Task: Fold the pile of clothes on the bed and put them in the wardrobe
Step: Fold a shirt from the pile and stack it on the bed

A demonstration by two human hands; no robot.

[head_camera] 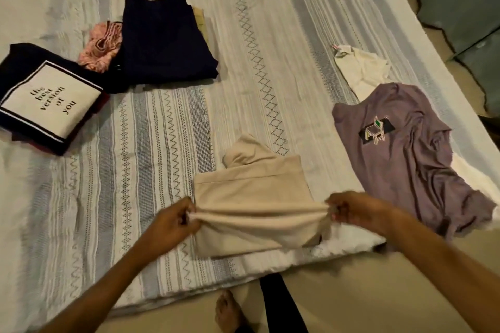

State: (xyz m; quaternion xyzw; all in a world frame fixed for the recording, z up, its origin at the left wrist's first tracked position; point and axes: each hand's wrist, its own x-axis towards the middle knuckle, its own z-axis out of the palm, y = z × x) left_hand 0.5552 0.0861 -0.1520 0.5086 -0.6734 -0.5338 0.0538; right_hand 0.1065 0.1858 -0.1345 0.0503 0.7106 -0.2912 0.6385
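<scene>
Near the bed's [81, 211] left edge sit your folded stacks [51, 100]; your left hand [173, 220] and right hand [357, 211] pinch the beige garment [251, 197] at the near edge, fingers curled tight; purple shirt [405, 159] lies unfolded right

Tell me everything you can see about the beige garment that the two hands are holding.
The beige garment is plain, soft-looking cloth, partly folded into a rough rectangle, with a rumpled part sticking out at its far end. It lies on the striped bedsheet near the bed's edge. The left hand and right hand each pinch a near corner, lifting that edge. The purple T-shirt lies apart, to its right.
</scene>
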